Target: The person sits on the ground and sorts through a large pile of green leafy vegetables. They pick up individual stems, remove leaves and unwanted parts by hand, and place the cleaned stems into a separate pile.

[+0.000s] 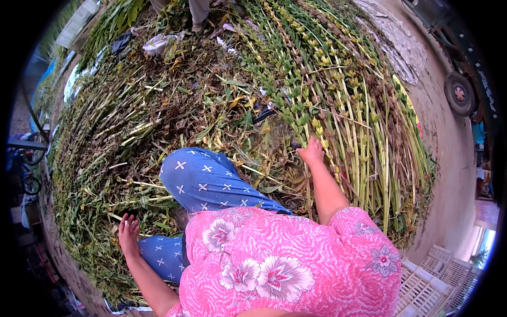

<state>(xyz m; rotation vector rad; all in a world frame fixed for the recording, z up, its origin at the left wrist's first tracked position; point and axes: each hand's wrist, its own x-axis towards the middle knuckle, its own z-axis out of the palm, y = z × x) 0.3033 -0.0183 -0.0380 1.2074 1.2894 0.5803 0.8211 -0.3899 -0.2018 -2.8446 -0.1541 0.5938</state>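
Observation:
My right hand (313, 151) reaches to the near left edge of a broad bundle of cut stalks with seed capsules (356, 115), which look like sesame. Its thumb is spread to the left, and the fingers touch a green-and-yellow capsule stalk (320, 128). Whether they close around it is hidden. Down at the left, my left hand (129, 233) hovers beside my blue-trousered leg (158, 249) with nothing in it and its fingers apart. Below that hand lie leafy stems and a pale bare stalk (115, 216). Between my hands is my bent knee (194, 174).
Dry leaf litter (186, 91) and bare stems (130, 99) cover the ground ahead and left. A person's leg (199, 12) stands at the far side. White plastic crates (422, 285) sit at lower right. A vehicle wheel (459, 94) is at the right, beside a pale sheet (400, 43).

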